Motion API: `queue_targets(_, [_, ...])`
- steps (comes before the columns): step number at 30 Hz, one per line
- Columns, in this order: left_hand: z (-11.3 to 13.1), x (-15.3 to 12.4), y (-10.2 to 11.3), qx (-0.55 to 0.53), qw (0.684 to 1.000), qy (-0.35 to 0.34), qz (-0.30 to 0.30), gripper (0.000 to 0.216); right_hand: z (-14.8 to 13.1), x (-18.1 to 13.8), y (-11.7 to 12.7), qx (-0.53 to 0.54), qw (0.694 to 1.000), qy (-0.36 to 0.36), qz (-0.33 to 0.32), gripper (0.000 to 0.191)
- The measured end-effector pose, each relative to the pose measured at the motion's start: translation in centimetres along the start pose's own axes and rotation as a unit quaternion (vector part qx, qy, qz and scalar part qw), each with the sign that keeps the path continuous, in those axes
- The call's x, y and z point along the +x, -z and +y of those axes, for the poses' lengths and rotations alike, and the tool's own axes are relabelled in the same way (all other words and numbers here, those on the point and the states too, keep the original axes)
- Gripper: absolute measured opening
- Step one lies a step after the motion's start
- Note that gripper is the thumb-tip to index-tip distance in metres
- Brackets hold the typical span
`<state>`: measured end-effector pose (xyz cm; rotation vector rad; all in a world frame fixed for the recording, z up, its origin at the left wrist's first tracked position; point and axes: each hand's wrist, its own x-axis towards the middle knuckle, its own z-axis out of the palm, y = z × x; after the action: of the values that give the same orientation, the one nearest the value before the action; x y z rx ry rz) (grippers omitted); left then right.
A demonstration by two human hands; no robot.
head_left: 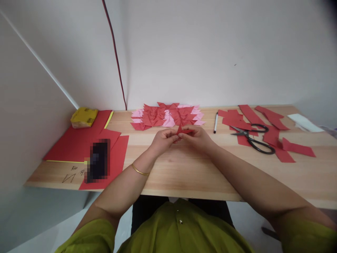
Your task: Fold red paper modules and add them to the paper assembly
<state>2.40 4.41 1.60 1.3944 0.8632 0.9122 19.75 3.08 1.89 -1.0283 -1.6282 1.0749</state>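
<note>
Between my two hands is a small folded red paper (180, 130) with pointed tips, held above the middle of the table. My left hand (164, 140) pinches its left side, and my right hand (196, 136) grips it from the right with thumb and fingers closed. The fingers cover part of the fold. Just behind the hands, rows of folded red paper pieces (154, 116) and pink paper pieces (170, 121) lie close together along the wall side.
Right of the hands lie a marker (216, 123), black-handled scissors (259, 146) and several red paper scraps (286, 147), with a white paper (306, 123) beyond. Leftward are red sheets (76, 140), a yellow packet (85, 117) and a blurred dark object (100, 160).
</note>
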Motion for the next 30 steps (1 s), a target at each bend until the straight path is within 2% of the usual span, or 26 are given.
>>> queue_targets(4, [0.22, -0.15, 0.16, 0.054, 0.998, -0.005, -0.018, 0.019, -0.35, -0.23, 0.00, -0.010, 1.000, 0.016, -0.008, 0.021])
queue_targets(8, [0.06, -0.08, 0.36, 0.051, 0.998, -0.018, -0.036, 0.017, -0.54, -0.21, 0.17, 0.034, 0.999, 0.013, -0.031, 0.023])
queue_targets(15, [-0.21, 0.09, -0.08, 0.015, 1.000, -0.018, -0.010, 0.018, 0.19, 0.13, -0.02, 0.065, 0.998, 0.001, -0.025, 0.023])
queue_targets(18, [-0.18, 0.11, -0.14, 0.035, 0.999, -0.016, -0.001, 0.017, 0.13, 0.03, -0.12, 0.041, 0.999, 0.011, -0.012, 0.020])
queue_targets(24, [0.10, -0.04, 0.03, 0.171, 0.984, -0.054, 0.016, 0.012, -0.01, -0.16, -0.24, -0.048, 0.998, 0.024, 0.014, 0.018])
queue_targets(27, [0.22, -0.13, 0.10, 0.177, 0.983, -0.056, 0.010, 0.013, 0.00, -0.20, -0.26, -0.043, 0.999, 0.019, 0.010, 0.017])
queue_targets(30, [0.21, -0.16, 0.14, 0.135, 0.990, -0.027, -0.009, 0.016, -0.03, -0.20, -0.18, -0.022, 1.000, 0.003, 0.000, 0.017])
